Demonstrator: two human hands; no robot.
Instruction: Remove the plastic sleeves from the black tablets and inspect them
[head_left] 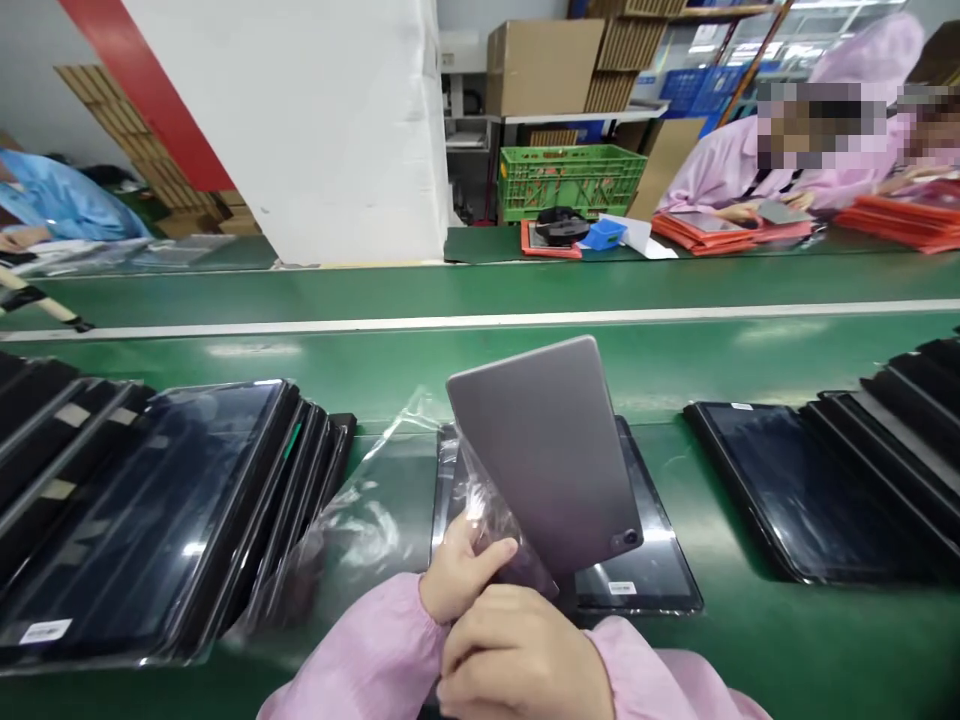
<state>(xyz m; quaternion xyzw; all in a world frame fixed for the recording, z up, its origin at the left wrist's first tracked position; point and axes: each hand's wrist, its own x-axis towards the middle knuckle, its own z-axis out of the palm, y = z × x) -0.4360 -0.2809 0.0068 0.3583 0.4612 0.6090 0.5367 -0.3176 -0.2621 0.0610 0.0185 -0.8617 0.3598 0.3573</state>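
Note:
A grey tablet (pixel 547 450) is tilted up in front of me, its back toward me and its camera at the lower right corner. Clear plastic film (pixel 375 510), looking like a bag, covers its lower left edge and trails off to the left. My left hand (pixel 461 570) grips that edge through the film, thumb on top. Just below the tablet, my right hand (pixel 525 655) is closed with fingers curled; whatever it holds is hidden. Under the held tablet, another tablet (pixel 645 560) lies screen up on the green surface, with a small white label.
Overlapping stacks of dark tablets stand at left (pixel 150 500) and right (pixel 780 480). Beyond the green bench (pixel 360 290) rise a white pillar (pixel 315 130) and a green crate (pixel 574 180). Co-workers in pink (pixel 712 165) and blue (pixel 67 200) sit across.

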